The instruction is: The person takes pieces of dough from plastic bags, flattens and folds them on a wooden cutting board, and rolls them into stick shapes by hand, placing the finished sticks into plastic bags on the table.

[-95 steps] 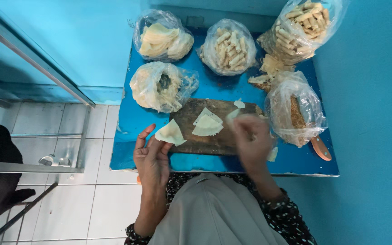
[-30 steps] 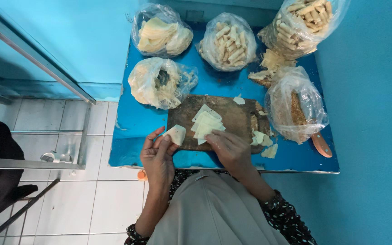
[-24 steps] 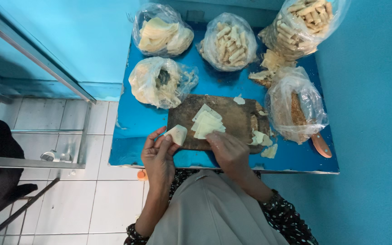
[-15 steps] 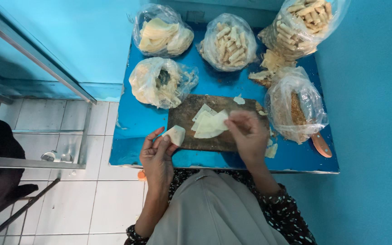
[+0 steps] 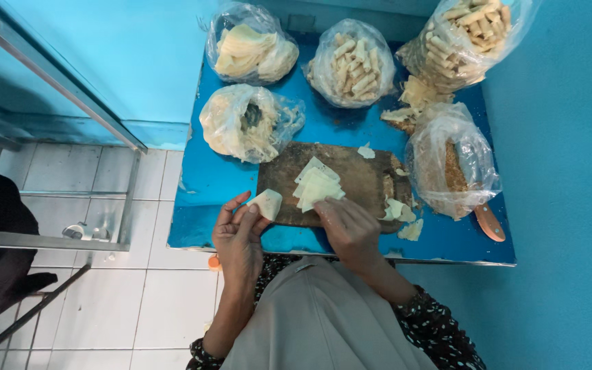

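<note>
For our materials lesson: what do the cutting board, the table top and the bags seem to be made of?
Cutting board: probably wood, dark, worn and matt.
Table top: seems to be metal or laminate, glossy blue with reflections.
Bags: thin clear plastic, crinkled and shiny, contents showing through.

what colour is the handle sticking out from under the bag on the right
Reddish-brown, likely wood. The handle pokes out below the clear bag in the head view.

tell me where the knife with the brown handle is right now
In the head view the knife lies at the table's right edge, its handle poking out from under the bag of crumbs.
</note>
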{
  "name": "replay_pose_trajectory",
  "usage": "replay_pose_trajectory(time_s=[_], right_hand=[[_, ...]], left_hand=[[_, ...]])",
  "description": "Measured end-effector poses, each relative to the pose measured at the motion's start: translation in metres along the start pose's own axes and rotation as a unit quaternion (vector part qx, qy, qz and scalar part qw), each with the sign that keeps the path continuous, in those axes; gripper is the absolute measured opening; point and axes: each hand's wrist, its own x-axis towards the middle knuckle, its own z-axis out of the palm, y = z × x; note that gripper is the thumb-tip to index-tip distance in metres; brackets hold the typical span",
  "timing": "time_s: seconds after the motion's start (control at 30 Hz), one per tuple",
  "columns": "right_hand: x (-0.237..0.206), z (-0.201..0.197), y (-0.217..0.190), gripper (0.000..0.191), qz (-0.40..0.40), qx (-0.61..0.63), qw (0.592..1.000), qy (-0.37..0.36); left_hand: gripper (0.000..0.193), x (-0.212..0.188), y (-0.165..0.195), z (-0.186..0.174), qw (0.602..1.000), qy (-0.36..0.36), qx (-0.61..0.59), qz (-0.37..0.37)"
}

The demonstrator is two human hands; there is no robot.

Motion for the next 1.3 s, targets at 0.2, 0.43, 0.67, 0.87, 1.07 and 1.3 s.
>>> replay_pose_trajectory(time_s=[0.2, 0.43, 0.67, 0.87, 1.07, 1.3], right_hand=[[0.001, -0.002, 0.004, 0.026, 0.080, 0.097, 0.992, -0.026], [0.011, -0.018, 0.021, 0.021, 0.220, 0.197, 0.955, 0.024], [0.028, -0.011, 0.025, 0.028, 0.166, 0.097, 0.977, -0.094], [0.026, -0.009, 0.022, 0.037, 0.165, 0.076, 0.979, -0.097], [0.024, -0.011, 0.022, 0.041, 0.195, 0.070, 0.973, -0.106], [0.029, -0.012, 0.023, 0.045, 0.231, 0.108, 0.958, -0.129]], left_hand=[[0.030, -0.002, -0.002, 0.004, 1.000, -0.017, -0.018, -0.004], [0.029, -0.004, 0.001, 0.006, 0.998, -0.048, -0.041, -0.028], [0.029, 0.001, 0.007, 0.001, 0.999, -0.008, -0.032, -0.002], [0.028, -0.001, 0.004, -0.006, 0.998, -0.023, -0.048, -0.015], [0.029, 0.000, -0.001, -0.006, 0.999, -0.027, -0.042, -0.018], [0.029, -0.001, -0.003, -0.002, 0.998, -0.038, -0.046, -0.029]])
